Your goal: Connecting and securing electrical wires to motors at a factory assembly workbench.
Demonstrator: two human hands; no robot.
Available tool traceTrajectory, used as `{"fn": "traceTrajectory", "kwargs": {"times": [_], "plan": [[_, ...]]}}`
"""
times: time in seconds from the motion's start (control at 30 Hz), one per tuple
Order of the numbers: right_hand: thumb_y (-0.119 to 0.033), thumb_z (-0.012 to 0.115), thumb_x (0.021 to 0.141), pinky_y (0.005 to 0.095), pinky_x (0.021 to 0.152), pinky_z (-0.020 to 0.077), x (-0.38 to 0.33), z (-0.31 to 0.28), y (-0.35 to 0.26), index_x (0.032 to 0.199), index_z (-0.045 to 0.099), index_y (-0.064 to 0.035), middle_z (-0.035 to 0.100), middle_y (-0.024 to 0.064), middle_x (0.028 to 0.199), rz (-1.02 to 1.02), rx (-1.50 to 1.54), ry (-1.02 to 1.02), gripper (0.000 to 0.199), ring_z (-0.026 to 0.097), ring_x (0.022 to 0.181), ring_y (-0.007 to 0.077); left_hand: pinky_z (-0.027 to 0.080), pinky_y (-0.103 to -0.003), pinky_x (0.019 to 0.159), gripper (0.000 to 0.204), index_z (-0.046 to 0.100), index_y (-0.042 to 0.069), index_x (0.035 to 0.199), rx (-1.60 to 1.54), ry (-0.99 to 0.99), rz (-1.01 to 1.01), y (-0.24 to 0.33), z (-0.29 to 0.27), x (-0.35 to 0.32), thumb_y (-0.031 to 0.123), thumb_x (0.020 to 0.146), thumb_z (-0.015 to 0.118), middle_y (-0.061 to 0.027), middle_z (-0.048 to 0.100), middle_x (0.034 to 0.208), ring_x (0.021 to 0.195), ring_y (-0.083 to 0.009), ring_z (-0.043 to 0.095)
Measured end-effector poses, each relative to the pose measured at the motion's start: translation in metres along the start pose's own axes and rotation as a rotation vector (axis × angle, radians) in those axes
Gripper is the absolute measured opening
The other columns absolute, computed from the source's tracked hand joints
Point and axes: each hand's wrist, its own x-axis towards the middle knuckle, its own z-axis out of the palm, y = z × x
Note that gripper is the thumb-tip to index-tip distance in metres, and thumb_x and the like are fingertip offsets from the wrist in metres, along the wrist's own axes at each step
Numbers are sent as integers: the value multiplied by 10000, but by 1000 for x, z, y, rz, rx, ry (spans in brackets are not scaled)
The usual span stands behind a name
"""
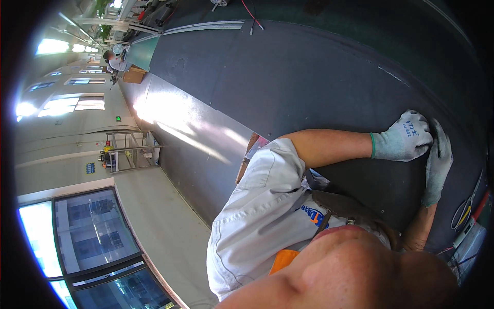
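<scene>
My left hand (404,136), in a white knit glove with a green cuff, is closed at the right of the view over a dark grey work surface (288,77). Against its fingers lies my right hand (438,162), gloved in greyish white, with its fingers bent in toward the left ones. The two hands touch. Whatever lies between them, if anything, is hidden. Beside my right forearm are scissors (467,208) and a red-handled tool (481,208), both on the surface.
A light-coloured device (465,234) with thin wires sits at the lower right edge. Red and black leads (252,18) lie at the far edge. A cardboard box (135,74) and another person (118,61) are far left. A metal rack (133,149) stands by the wall.
</scene>
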Motion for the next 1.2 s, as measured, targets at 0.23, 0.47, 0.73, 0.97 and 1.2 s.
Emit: {"fn": "traceTrajectory", "kwargs": {"times": [0.23,0.47,0.73,0.97,1.2], "plan": [[42,485,956,340,1067,461,-1,0,2,1337,634,-59,658,121,1304,13,-17,7,422,627,1215,236,413,-508,995,124,714,130,915,4,2,-7,2,0,-1,221,831,716,-86,675,982,1032,-307,622],[45,470,969,329,1070,456,1,4,7,1340,631,-45,656,120,1309,13,77,16,414,615,1231,219,417,-505,991,132,718,130,925,0,6,-9,-2,2,0,220,828,717,-85,682,1014,1034,-309,623],[42,469,976,316,1071,450,1,2,4,1340,637,-65,656,115,1309,50,73,7,416,611,1237,206,412,-509,990,137,712,127,932,-19,22,4,-1,1,-1,213,826,719,-84,670,996,1033,-310,622],[43,469,975,320,1067,456,0,3,9,1341,638,-72,658,111,1303,48,98,2,418,616,1228,205,407,-508,995,140,714,125,943,-21,-9,-20,0,0,0,213,834,713,-88,673,1003,1043,-313,616],[25,489,978,326,1068,469,4,3,12,1345,632,-73,652,117,1305,12,35,5,406,619,1225,217,402,-511,998,152,720,123,945,-9,-18,-23,1,-5,2,238,848,697,-93,679,1015,1059,-321,611]]}}
